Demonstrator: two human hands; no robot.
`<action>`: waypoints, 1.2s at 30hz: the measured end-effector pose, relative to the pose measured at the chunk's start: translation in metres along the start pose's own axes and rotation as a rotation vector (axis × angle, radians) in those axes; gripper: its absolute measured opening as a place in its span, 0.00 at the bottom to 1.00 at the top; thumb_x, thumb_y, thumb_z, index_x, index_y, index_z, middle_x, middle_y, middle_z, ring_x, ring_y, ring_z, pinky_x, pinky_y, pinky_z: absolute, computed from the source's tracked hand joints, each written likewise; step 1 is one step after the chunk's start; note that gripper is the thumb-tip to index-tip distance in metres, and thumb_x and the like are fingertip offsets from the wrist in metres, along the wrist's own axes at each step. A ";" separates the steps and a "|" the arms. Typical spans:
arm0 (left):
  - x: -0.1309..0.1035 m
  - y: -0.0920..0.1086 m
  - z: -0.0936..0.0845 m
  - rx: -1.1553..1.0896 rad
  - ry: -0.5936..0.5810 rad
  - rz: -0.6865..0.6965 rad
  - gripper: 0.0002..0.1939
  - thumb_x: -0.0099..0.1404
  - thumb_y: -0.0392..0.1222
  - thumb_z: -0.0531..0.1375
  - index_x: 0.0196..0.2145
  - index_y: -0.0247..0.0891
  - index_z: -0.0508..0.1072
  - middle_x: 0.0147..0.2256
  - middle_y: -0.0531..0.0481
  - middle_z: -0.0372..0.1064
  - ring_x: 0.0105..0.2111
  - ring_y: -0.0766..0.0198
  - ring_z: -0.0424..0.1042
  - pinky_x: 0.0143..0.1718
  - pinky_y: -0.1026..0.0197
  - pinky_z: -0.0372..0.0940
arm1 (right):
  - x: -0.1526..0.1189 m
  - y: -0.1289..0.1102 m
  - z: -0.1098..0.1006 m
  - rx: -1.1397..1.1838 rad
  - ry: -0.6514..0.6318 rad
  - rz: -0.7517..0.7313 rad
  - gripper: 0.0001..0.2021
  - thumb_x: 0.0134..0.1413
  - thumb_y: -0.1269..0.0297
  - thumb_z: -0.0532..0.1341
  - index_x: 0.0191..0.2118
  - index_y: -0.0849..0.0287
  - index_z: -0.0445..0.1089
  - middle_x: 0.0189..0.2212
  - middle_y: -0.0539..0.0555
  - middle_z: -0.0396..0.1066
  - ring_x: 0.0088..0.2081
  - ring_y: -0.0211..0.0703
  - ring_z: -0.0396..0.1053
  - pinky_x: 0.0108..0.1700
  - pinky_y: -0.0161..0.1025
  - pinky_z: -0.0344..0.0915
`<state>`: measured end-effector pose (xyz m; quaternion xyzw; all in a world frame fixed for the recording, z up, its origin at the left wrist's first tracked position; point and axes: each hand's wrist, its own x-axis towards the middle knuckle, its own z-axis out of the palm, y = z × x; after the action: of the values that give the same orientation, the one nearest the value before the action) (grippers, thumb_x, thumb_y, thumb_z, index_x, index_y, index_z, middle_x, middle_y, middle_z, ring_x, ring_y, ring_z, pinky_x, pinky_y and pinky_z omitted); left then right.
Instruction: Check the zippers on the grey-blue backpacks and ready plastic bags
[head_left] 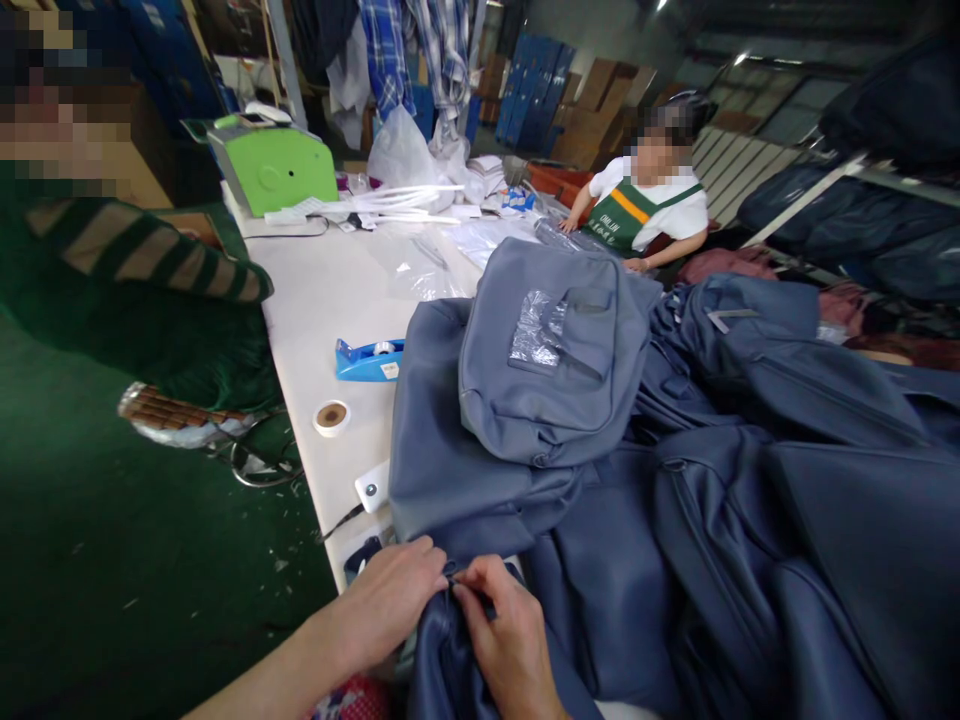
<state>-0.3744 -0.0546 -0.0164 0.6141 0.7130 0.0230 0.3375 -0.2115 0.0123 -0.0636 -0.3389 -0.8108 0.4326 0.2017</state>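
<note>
Both hands meet at the near edge of the table, over a dark blue bag (pixel 442 665) with a smooth, leather-like surface. My left hand (pixel 401 590) is closed, its fingers gripping the bag's upper edge. Close beside it, my right hand (pixel 506 625) pinches the same part between thumb and forefinger. The small detail between the fingertips is too hidden to name. Just beyond my hands lies a grey-blue backpack (pixel 555 350) with a short handle and a shiny plastic-wrapped patch, resting on another blue bag (pixel 427 440).
More blue bags (pixel 750 520) are heaped on the right. Along the table's left side lie a blue tape dispenser (pixel 367 360), a tape roll (pixel 331 418) and a white device (pixel 373 490). A green machine (pixel 277 165) stands at the back. One person (pixel 645 190) works across the table, another (pixel 127 260) at left.
</note>
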 end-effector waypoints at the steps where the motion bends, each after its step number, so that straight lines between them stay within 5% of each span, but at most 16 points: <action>1: -0.002 -0.002 0.002 -0.036 0.024 0.037 0.11 0.74 0.35 0.48 0.42 0.38 0.70 0.41 0.46 0.70 0.41 0.55 0.74 0.44 0.53 0.68 | -0.001 0.000 0.001 0.004 0.008 0.002 0.06 0.60 0.69 0.58 0.32 0.54 0.64 0.26 0.45 0.70 0.29 0.37 0.71 0.35 0.31 0.63; 12: -0.001 0.001 0.006 0.137 0.057 -0.012 0.14 0.73 0.34 0.45 0.39 0.37 0.70 0.38 0.45 0.71 0.38 0.55 0.73 0.41 0.54 0.69 | 0.000 -0.005 -0.001 -0.064 0.057 -0.095 0.08 0.61 0.70 0.57 0.30 0.54 0.62 0.25 0.45 0.69 0.28 0.37 0.71 0.32 0.31 0.63; 18: 0.000 -0.001 0.003 0.182 0.089 0.071 0.10 0.69 0.33 0.50 0.35 0.37 0.71 0.35 0.45 0.72 0.35 0.54 0.74 0.38 0.54 0.69 | -0.002 -0.006 0.000 -0.118 0.059 -0.083 0.09 0.61 0.68 0.56 0.29 0.54 0.60 0.24 0.46 0.69 0.27 0.38 0.70 0.32 0.32 0.64; 27: -0.005 -0.008 -0.014 0.171 0.009 0.157 0.10 0.69 0.34 0.51 0.36 0.36 0.73 0.36 0.42 0.74 0.36 0.49 0.75 0.36 0.53 0.67 | 0.009 -0.009 -0.003 0.000 -0.027 0.105 0.06 0.58 0.67 0.57 0.30 0.54 0.59 0.24 0.46 0.66 0.28 0.39 0.69 0.33 0.33 0.62; 32: -0.007 -0.015 -0.029 -0.080 0.073 0.126 0.09 0.68 0.36 0.51 0.36 0.39 0.71 0.36 0.47 0.71 0.40 0.55 0.72 0.42 0.56 0.63 | 0.008 -0.029 -0.047 0.003 -0.138 0.119 0.06 0.61 0.65 0.54 0.32 0.55 0.65 0.30 0.49 0.71 0.34 0.40 0.71 0.38 0.34 0.64; 36: 0.000 -0.021 -0.041 -0.226 0.085 0.154 0.14 0.60 0.33 0.55 0.43 0.40 0.73 0.39 0.50 0.69 0.40 0.60 0.70 0.44 0.60 0.62 | -0.026 -0.026 -0.095 -0.072 -0.317 0.131 0.08 0.59 0.55 0.61 0.40 0.51 0.72 0.36 0.50 0.77 0.39 0.44 0.76 0.41 0.34 0.69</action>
<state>-0.4136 -0.0437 0.0059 0.6237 0.6702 0.1549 0.3713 -0.1442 0.0367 0.0088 -0.3255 -0.8236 0.4635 0.0305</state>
